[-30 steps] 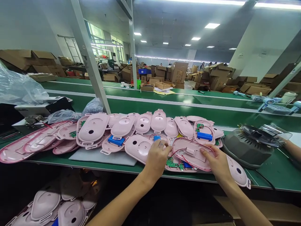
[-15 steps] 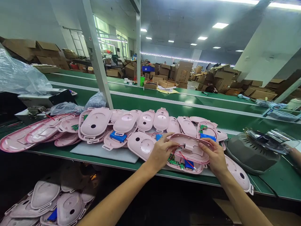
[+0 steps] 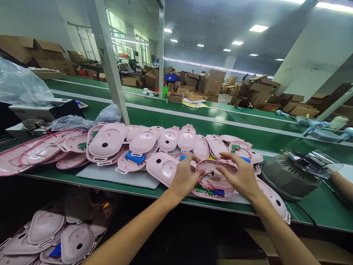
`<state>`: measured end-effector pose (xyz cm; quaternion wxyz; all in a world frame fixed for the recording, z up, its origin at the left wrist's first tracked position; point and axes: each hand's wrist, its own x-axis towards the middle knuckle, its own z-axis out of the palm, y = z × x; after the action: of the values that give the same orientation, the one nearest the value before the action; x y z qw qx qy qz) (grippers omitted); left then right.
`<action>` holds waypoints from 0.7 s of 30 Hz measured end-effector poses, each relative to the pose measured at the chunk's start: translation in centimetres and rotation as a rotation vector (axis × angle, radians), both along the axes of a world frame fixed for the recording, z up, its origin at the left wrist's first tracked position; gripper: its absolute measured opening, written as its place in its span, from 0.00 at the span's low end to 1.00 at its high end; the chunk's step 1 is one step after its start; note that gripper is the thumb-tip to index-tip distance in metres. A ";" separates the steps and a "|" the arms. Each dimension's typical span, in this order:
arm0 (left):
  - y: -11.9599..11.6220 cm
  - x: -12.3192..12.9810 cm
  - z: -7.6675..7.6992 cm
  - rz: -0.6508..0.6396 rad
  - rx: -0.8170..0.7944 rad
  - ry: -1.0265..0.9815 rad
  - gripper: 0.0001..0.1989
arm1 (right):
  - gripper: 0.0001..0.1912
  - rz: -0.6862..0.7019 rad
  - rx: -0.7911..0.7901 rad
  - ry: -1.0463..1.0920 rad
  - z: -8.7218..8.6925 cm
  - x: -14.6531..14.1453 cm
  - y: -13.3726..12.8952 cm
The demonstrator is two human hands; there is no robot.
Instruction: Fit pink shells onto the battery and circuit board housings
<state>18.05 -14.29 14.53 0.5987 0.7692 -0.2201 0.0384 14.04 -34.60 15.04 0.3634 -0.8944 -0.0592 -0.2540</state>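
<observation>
My left hand (image 3: 184, 177) grips the left edge of a pink plastic shell half (image 3: 212, 173), held tilted just above the green bench. My right hand (image 3: 240, 176) lies over the shell's right part with fingers spread on it. Red wires run from this shell down to a matching lower pink half (image 3: 213, 194) that carries a green circuit board (image 3: 200, 190) and a blue battery (image 3: 220, 192). Many more pink shells (image 3: 145, 141) lie in an overlapping row behind and to the left, some with blue batteries.
A grey round device with a clear lid (image 3: 289, 175) stands at the right, with another person's forearm (image 3: 342, 184) beside it. A grey foam mat (image 3: 116, 176) lies under the shells. Below the bench at left is a heap of pink shells (image 3: 49, 239). A slanted metal post (image 3: 109, 62) rises behind.
My right hand has moved from the shell's right edge onto its top, fingers spreading. The shell has been tilted and shifted slightly left between my hands.
</observation>
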 end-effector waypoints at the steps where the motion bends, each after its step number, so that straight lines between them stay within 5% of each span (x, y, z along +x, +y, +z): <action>1: -0.2 -0.2 0.0 -0.012 -0.009 0.007 0.15 | 0.20 0.030 -0.084 0.014 0.6 0.3 0.7; 5: -0.7 -0.6 0.1 -0.024 -0.032 0.045 0.14 | 0.08 0.156 -0.223 0.158 1.9 2.2 2.0; 9: -0.5 0.3 0.3 0.037 0.045 0.068 0.23 | 0.09 0.266 -0.299 0.091 2.2 3.4 0.9; 13: 0.2 1.4 0.6 -0.086 0.215 0.019 0.26 | 0.10 0.348 -0.368 -0.026 2.1 3.4 0.3; 16: 0.6 1.9 0.8 -0.154 0.410 0.012 0.27 | 0.11 0.363 -0.363 -0.073 1.8 3.8 0.7; 21: 0.5 2.7 0.9 -0.153 0.402 0.127 0.33 | 0.14 0.309 -0.205 -0.152 1.5 3.2 0.9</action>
<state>20.72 -13.75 15.39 0.4471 0.8550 -0.2431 -0.1004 17.27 -33.71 16.58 0.2995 -0.8852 -0.2486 -0.2548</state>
